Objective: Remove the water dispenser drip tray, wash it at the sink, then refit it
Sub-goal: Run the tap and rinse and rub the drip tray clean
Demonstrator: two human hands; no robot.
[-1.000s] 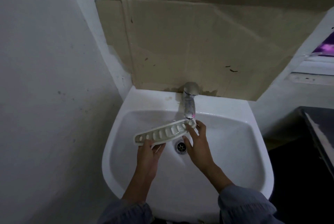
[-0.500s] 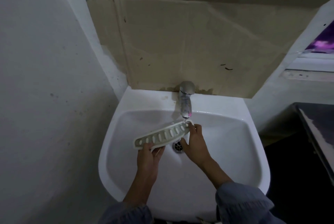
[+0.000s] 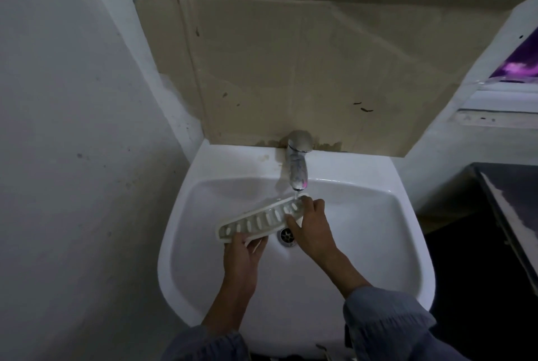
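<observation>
The long white slotted drip tray (image 3: 259, 220) is held slanted over the basin of the white sink (image 3: 364, 229), its right end raised under the chrome tap (image 3: 297, 162). A thin stream of water falls from the spout onto that right end. My left hand (image 3: 244, 255) grips the tray's lower left end from below. My right hand (image 3: 310, 222) has its fingers curled over the tray's right end, thumb on the near edge. The drain (image 3: 286, 236) shows just under the tray.
Brown cardboard (image 3: 291, 75) covers the wall behind the tap. A white wall stands close on the left. A dark counter (image 3: 512, 203) edges in at the right, with a window ledge above it.
My right hand's fingers have closed over the tray's right end, where earlier they were spread beside it. The tray stays under the tap. The camera has shifted slightly.
</observation>
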